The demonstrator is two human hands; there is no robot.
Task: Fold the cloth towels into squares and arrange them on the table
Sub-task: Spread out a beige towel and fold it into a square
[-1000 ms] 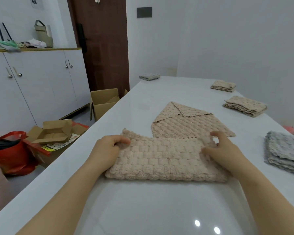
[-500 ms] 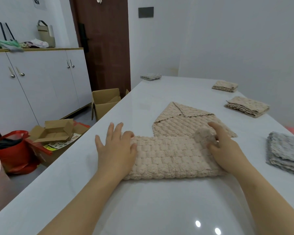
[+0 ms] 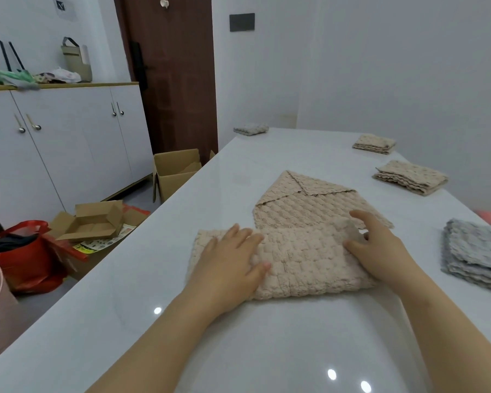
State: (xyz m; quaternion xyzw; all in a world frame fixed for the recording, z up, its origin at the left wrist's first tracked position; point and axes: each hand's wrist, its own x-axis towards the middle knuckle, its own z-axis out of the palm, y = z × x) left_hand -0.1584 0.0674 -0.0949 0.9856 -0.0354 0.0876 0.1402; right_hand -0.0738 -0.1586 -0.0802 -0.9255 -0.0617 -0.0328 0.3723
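The long white glossy bench [image 3: 165, 293] fills most of the view, running away toward a white wall. On the floor to its left stands a white cupboard unit [image 3: 68, 143] with a dark brown door [image 3: 176, 80] beside it. Below them lie a red bag [image 3: 26, 256] and open brown cardboard boxes [image 3: 176, 171].

The beige waffle-textured cloth towel [image 3: 304, 262] lies folded into a wide band on the near middle of the bench. Just behind it and touching its far edge lies a second beige towel [image 3: 309, 202], spread flat with one corner turned over. A stack of grey folded towels [image 3: 476, 256] sits at the right edge. Further along that side are two piles of beige folded towels [image 3: 410, 177], well apart from each other, and one small grey folded towel [image 3: 251, 129] lies at the far left corner.

The left hand [image 3: 230, 265] lies flat with straight fingers, pressing down the band's left part. The right hand [image 3: 380, 251] pinches the bunched upper right corner of the band between thumb and forefinger.
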